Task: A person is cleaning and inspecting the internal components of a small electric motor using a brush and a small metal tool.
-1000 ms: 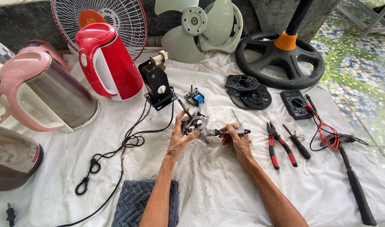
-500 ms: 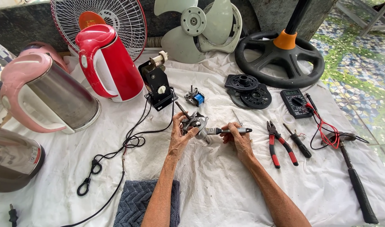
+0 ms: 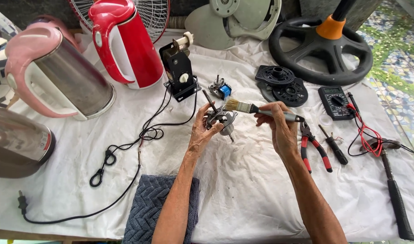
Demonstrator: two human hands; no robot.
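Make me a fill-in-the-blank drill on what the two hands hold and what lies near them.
1. The right hand holds a ____ by its handle, bristles toward the motor.
2. The left hand holds a small metal motor with a ____ sticking up from it.
3. The pliers on the white cloth have ____ handles.
4. The kettle standing upright behind the hands is ____.

Missing words: brush; shaft; red; red

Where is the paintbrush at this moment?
In the head view, the paintbrush is just right of centre, gripped by the right hand, with its bristles over the small motor held in the left hand.
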